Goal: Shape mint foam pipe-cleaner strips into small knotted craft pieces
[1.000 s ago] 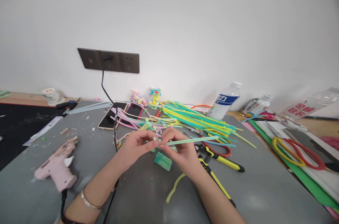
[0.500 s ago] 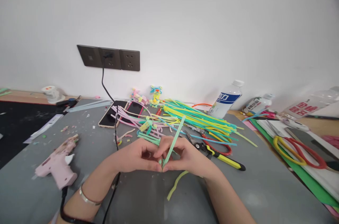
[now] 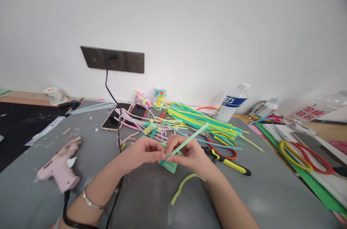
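My left hand [image 3: 148, 152] pinches the lower end of a light green pipe cleaner [image 3: 191, 138], together with part of a folded green pipe-cleaner bundle [image 3: 170, 165]. Against it, my right hand [image 3: 187, 151] closes thumb and fingers on the same light green pipe cleaner, whose free end points up and to the right. The bundle shows just below the fingertips; its upper part is partly hidden by the fingers. On the grey table under my right wrist lies a curved yellow-green pipe cleaner [image 3: 184, 185].
A pink glue gun [image 3: 59, 167] lies left, its black cord near my left arm. Beyond my hands are loose pipe cleaners [image 3: 203, 120], yellow-handled pliers [image 3: 230, 164], phones [image 3: 116, 117], small figures [image 3: 159, 99] and a bottle [image 3: 231, 102]. Scissors [image 3: 306, 155] rest on papers at right.
The light green pipe cleaner has tipped from steep to a lower slant toward the right. My hands have turned, and the green bundle now shows below my fingers.
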A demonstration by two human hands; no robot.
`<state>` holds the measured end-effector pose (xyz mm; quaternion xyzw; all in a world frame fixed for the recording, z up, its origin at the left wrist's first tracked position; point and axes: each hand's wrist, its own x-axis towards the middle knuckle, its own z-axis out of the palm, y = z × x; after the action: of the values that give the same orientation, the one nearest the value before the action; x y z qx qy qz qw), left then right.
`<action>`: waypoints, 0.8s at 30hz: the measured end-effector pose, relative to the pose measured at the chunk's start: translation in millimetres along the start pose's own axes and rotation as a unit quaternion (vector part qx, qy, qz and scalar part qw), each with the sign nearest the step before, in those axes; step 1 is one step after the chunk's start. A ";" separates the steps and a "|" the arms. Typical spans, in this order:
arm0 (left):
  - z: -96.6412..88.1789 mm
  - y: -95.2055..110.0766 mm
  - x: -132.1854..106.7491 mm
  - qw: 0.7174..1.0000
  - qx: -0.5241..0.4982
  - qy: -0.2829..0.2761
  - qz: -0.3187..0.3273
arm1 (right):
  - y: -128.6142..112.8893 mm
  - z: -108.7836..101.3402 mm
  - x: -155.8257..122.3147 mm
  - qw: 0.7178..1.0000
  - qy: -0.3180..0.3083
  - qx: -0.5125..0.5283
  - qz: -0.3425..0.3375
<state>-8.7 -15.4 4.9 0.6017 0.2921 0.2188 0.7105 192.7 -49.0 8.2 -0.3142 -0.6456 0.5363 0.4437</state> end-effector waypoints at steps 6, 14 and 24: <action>1.9 2.4 0.5 1.000 -0.006 0.019 0.008 | 1.1 2.8 0.9 1.000 0.013 0.003 -0.002; 3.0 5.5 -1.3 1.000 0.012 0.023 0.010 | 1.9 4.3 0.8 1.000 0.022 -0.009 -0.011; 1.2 5.1 -1.4 0.999 0.020 -0.001 0.028 | 5.5 4.1 0.3 1.000 0.016 0.003 -0.003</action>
<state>-8.7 -16.3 10.2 0.6236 0.2787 0.2321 0.6925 188.4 -49.2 2.8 -0.3200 -0.6375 0.5318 0.4565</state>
